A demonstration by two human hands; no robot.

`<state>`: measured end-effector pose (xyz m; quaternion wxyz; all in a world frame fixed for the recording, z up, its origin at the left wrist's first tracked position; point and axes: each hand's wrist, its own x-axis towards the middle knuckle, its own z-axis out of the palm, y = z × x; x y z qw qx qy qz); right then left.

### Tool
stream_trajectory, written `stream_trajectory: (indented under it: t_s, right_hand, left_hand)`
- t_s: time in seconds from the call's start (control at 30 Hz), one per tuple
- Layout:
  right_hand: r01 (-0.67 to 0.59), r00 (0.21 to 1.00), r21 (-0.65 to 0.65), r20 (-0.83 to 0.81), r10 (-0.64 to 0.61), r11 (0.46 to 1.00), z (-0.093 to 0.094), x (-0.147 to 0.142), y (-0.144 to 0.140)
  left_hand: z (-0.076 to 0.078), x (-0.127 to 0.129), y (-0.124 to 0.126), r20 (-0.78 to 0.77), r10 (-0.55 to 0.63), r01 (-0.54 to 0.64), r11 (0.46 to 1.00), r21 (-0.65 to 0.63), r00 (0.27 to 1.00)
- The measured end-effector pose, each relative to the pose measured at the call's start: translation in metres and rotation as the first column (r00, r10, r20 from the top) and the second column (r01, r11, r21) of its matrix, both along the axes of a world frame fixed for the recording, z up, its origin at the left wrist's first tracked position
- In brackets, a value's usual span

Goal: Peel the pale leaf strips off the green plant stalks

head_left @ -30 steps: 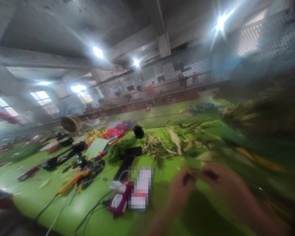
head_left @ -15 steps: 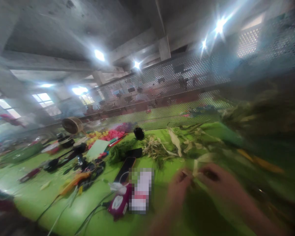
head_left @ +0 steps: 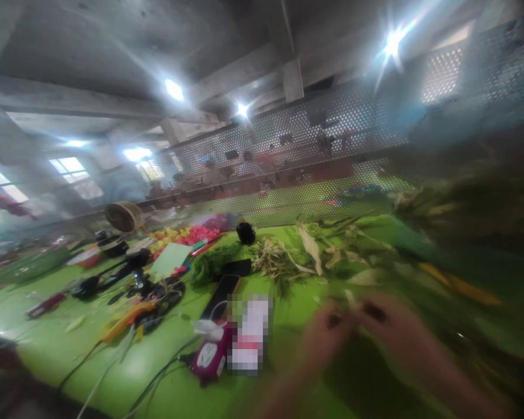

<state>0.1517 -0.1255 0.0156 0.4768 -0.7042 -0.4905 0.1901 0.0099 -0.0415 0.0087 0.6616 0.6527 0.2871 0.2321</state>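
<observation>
My left hand (head_left: 322,340) and my right hand (head_left: 393,333) meet low in the picture over the green table (head_left: 113,372), both blurred. Their fingertips pinch a small pale leaf strip (head_left: 350,301) between them. Dark nails show on both hands. Just beyond the hands lies a heap of pale dried leaves and green stems (head_left: 318,253). A big blurred bunch of foliage (head_left: 471,203) fills the right side, close to my right arm.
Left of my hands lie a dark phone (head_left: 220,295), a magenta device with cables (head_left: 209,358) and a pixelated packet (head_left: 250,333). Farther left are black tools (head_left: 109,279), an orange tool (head_left: 126,317), pink and yellow flowers (head_left: 187,235), a small fan (head_left: 123,216). A perforated metal screen (head_left: 310,151) backs the table.
The hands stayed together over the same spot, shifting slightly; the pale strip stood up between the fingers half a second ago and now sits lower. The view has wobbled a little.
</observation>
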Motion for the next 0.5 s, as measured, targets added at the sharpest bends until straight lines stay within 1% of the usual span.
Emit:
stream_trajectory:
  t_s: [0.07, 0.2, 0.43, 0.5]
  right_hand:
    - [-0.005, 1.000, 0.009, -0.013, 0.005, 1.000, 0.0002, 0.0025, 0.0004]
    - [0.030, 0.999, 0.018, 0.017, -0.030, 0.999, 0.0002, 0.0066, 0.0006]
    - [0.038, 0.999, 0.009, 0.023, -0.038, 0.999, -0.0049, 0.0030, -0.0002]
    - [0.057, 0.997, 0.021, 0.042, -0.058, 0.998, -0.0069, 0.0036, -0.0004]
  left_hand:
    - [0.0018, 0.0000, 0.0000, 0.005, 0.013, -0.013, 1.000, 0.000, 1.000]
    - [0.0035, 0.0011, 0.0014, 0.071, 0.077, -0.079, 0.997, 0.026, 0.994]
    - [0.0023, 0.0048, 0.0020, 0.109, 0.112, -0.122, 0.988, 0.090, 0.988]
    - [0.0020, 0.0053, 0.0006, 0.116, 0.121, -0.131, 0.988, 0.080, 0.986]
